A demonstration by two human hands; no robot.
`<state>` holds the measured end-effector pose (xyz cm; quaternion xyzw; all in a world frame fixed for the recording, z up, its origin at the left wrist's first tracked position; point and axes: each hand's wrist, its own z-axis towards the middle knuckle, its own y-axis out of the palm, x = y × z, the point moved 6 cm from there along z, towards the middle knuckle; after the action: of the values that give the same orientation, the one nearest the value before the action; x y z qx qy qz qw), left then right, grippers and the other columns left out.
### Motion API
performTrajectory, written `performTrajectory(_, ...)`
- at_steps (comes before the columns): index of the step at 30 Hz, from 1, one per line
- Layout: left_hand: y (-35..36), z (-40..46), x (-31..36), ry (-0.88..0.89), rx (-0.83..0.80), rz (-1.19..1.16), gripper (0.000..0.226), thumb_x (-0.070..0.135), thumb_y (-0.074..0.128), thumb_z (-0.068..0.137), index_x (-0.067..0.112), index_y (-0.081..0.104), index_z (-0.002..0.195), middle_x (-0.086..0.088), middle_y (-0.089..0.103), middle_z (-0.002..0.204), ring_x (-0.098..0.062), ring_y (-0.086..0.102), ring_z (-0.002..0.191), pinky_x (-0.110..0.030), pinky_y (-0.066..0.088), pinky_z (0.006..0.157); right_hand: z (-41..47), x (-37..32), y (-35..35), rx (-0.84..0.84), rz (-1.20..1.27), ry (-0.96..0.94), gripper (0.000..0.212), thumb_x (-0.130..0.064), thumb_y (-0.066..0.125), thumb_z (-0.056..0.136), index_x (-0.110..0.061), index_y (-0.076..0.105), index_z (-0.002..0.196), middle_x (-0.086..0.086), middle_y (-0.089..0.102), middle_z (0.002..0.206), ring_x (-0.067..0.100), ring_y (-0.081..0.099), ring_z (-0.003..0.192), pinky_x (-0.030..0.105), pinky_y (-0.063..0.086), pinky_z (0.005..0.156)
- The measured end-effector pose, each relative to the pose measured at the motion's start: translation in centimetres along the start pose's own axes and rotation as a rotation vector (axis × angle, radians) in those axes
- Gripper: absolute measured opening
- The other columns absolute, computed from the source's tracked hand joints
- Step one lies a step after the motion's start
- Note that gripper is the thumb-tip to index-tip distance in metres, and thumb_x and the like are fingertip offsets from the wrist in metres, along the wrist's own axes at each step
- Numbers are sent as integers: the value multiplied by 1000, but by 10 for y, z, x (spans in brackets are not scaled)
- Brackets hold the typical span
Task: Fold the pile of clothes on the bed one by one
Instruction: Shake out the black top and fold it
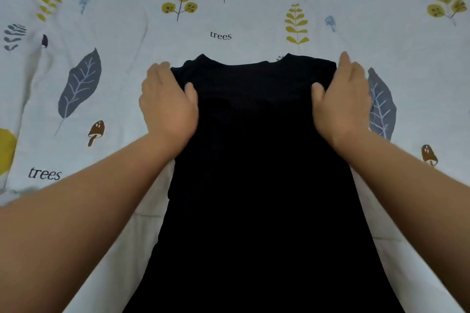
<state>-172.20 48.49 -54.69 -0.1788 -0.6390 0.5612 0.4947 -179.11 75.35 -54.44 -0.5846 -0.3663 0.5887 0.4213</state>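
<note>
Both hands lie at the far end of a black garment [256, 160] spread lengthwise on the bed. Left hand [167, 104]: placed at the garment's left shoulder edge, thumb set on top of the dark cloth, fingers curled over the edge where the cloth meets the sheet [229, 20]; the fingertips are hidden, so whether they reach under the fabric cannot be told. Right hand [342, 101]: mirrors the left at the right shoulder edge, thumb on the cloth, fingers running along and over the side, tips partly hidden. Each hand thus grips its own side of the garment near the neckline. Both forearms are bare and enter from the lower corners of the view.

Garment: neckline at the far end, with two raised points either side of a shallow dip; sides folded in to form a long narrow band that widens toward the viewer and runs out of the bottom of the view.

Sheet: pale, lightly creased, printed with grey leaves, yellow sprigs, brown mushrooms and the word "trees". One grey leaf lies just beside the right hand, partly covered by it.
</note>
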Motion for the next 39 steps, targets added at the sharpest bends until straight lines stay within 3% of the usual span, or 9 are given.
performTrajectory(2, 13, -28, 9, 168, -68, 97, 60, 32, 43, 94, 3, 25, 144, -22, 17, 153, -34, 18, 140, -46, 13, 112, -29, -8, 15, -33, -92, -146, 69, -34, 44, 95, -10, 10, 150, 19, 9, 155, 31, 9, 144, 48, 15, 113)
performTrajectory(6, 54, -66, 6, 265, -399, 376, 76, 56, 17, 91, 11, -3, 149, -13, -11, 157, -27, -12, 144, -51, -7, 113, -64, 4, 63, -354, -382, -273, 69, -54, 18, 95, -20, -5, 150, 9, -12, 158, 24, -14, 144, 51, -1, 114)
performTrajectory(17, 22, -115, 30, 601, -635, 167, 59, 30, 37, 99, 18, 10, 149, -4, -2, 158, -19, 2, 146, -29, 8, 116, -123, 28, -5, -362, -111, -194, 61, -42, 30, 97, -23, 8, 150, 5, -4, 159, 20, -9, 145, 42, 0, 116)
performTrajectory(20, -6, -130, 31, 530, -569, -15, 45, 22, 44, 96, 16, 37, 141, 0, 24, 154, -15, 27, 139, -22, 24, 109, -160, 50, -31, -366, -43, -111, 59, -33, 41, 97, -18, 19, 149, 8, 11, 157, 21, 7, 145, 35, 12, 116)
performTrajectory(23, -44, -151, 16, 364, -400, -132, 27, 9, 52, 90, 10, 60, 115, -2, 55, 123, -18, 53, 111, -19, 36, 90, -200, 78, -58, -368, 53, 76, 47, -24, 49, 93, -16, 38, 138, 9, 39, 137, 24, 38, 124, 35, 33, 100)
performTrajectory(28, -75, -219, -59, -90, -478, 28, 37, 12, 56, 88, 5, 49, 124, -12, 50, 122, -27, 50, 110, -35, 42, 89, -268, 113, -71, -627, -6, 353, 55, -28, 54, 91, -17, 30, 139, 10, 49, 130, 28, 48, 118, 35, 40, 93)
performTrajectory(31, -86, -252, -90, -269, -576, -13, 36, 24, 57, 90, 12, 49, 122, -6, 58, 112, -24, 56, 103, -32, 43, 81, -289, 122, -76, -764, -39, 404, 51, -27, 55, 90, -18, 33, 135, 7, 57, 123, 24, 54, 114, 28, 41, 84)
performTrajectory(36, -110, -278, -113, -317, -709, 90, 10, 28, 62, 81, 24, 54, 80, 5, 60, 74, -21, 60, 81, -28, 38, 62, -305, 125, -84, -905, -109, 348, 25, -17, 46, 89, -22, 54, 112, -1, 63, 106, 17, 59, 103, 21, 41, 79)
performTrajectory(39, -130, -281, -111, -240, -671, 220, 20, 28, 59, 80, 23, 43, 70, 7, 54, 66, -19, 55, 70, -27, 34, 55, -309, 115, -99, -795, -239, 288, 11, -17, 44, 84, -24, 43, 93, -3, 58, 91, 18, 58, 92, 24, 41, 72)
